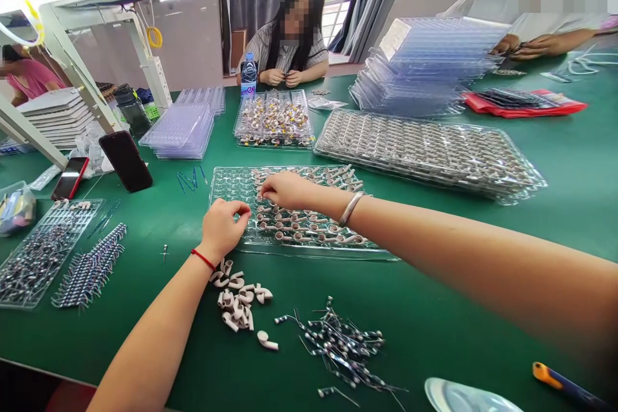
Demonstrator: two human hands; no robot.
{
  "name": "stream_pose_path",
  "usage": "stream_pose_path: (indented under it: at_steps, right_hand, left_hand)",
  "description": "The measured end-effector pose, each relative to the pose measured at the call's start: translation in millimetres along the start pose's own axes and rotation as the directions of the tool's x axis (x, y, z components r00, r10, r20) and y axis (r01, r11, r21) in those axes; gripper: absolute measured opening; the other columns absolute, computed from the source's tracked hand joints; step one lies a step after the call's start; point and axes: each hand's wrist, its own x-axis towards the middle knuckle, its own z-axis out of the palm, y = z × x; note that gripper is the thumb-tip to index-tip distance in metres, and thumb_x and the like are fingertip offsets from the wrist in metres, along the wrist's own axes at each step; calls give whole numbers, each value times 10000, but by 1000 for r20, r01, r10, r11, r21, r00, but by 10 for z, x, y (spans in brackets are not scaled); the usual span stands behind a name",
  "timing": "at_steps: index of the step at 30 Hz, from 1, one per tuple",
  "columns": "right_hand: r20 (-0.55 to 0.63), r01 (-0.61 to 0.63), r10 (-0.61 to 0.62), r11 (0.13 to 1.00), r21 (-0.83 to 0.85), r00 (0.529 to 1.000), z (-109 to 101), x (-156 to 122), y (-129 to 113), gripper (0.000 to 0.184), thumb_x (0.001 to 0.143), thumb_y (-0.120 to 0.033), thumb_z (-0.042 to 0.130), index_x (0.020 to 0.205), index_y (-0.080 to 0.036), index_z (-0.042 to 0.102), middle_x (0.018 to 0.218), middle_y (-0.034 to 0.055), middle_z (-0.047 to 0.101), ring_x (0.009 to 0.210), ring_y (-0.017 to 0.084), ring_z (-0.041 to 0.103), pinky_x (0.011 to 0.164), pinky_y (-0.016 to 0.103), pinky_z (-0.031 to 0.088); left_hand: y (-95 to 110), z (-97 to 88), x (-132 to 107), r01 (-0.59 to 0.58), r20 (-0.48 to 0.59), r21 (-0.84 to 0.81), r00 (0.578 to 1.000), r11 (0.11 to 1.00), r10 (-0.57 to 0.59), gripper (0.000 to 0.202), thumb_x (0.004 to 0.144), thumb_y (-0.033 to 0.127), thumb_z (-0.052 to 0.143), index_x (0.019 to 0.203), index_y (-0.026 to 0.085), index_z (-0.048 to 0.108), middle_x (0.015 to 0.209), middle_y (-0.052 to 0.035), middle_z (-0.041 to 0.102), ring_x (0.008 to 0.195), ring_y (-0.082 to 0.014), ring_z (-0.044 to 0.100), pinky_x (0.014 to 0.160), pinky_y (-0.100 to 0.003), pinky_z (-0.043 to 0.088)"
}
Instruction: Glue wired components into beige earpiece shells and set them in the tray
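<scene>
Both hands at the clear tray (230,190), with fingers curled inward. On the left hand (224,225), thumb and forefinger bent close together at the tray's near left part; cannot tell whether pinching anything. On the right hand (284,190), fingertips drawn in against the thumb, pointing down at the edge of the filled rows; too small to tell what, if anything, between them. Across the tray's middle and right, pale shells (316,228); at its left, bare hollows. Just beside the left wrist and its red cord (203,259), loose shells (236,306) in a heap on the green table (270,386). Farther right, tangled wired parts (345,347). Beyond the tray, filled trays (425,148).
</scene>
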Motion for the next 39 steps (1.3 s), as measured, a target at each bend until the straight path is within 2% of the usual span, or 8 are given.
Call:
stream_pose_path:
  at_steps: [6,12,18,21,26,32,39]
  right_hand:
    - [-14,35,-35,999,-21,999,45,-10,-54,279,945,-333,567,1177,-180,589,1201,79,608,999,196,626,851,403,538]
    - [-33,104,-105,994,-41,994,-20,-85,-50,282,942,-329,573,1179,-175,587,1205,80,605,1016,202,622,862,415,532]
    - [47,229,-227,973,-26,973,-39,-190,-41,262,942,-325,573,1155,-174,598,1177,73,619,990,193,629,850,404,537]
    - [45,247,-246,969,-22,968,-1,-188,-34,263,942,-326,573,1156,-174,597,1175,73,620,988,193,630,848,404,538]
    - [14,267,-267,964,-6,964,106,-142,-47,263,943,-329,572,1155,-175,597,1170,72,620,976,189,632,837,397,541]
    - [-26,287,-287,958,-16,958,202,-100,-61,272,940,-327,577,1160,-169,591,1156,71,622,958,186,636,815,389,549]
    - [-19,358,-362,927,-115,932,192,-95,-67,269,940,-324,576,1159,-169,592,1161,72,621,968,188,634,824,393,546]
  left_hand:
    - [10,-10,4,-7,6,5,1000,1000,7,98,832,182,637,816,245,710,810,20,745,815,-183,604,729,-304,484]
    - [5,-8,1,-20,19,30,1000,999,19,108,848,186,626,856,239,719,825,11,745,819,-183,596,724,-302,479]
    - [23,50,7,-120,91,92,990,988,112,139,870,258,620,902,253,755,851,-26,697,844,-207,542,754,-329,464]
    - [34,85,4,-174,136,127,978,976,157,154,869,279,621,913,244,764,894,-55,652,870,-219,524,787,-351,462]
    - [34,101,-1,-191,162,177,973,965,163,171,878,277,599,925,232,758,906,-71,616,877,-232,517,783,-376,461]
    - [34,87,0,-175,144,179,978,968,151,145,865,244,604,858,212,745,882,-67,617,861,-228,520,770,-372,467]
    - [14,42,17,-109,65,156,993,982,99,132,839,190,598,788,202,719,817,-51,614,847,-213,537,787,-359,470]
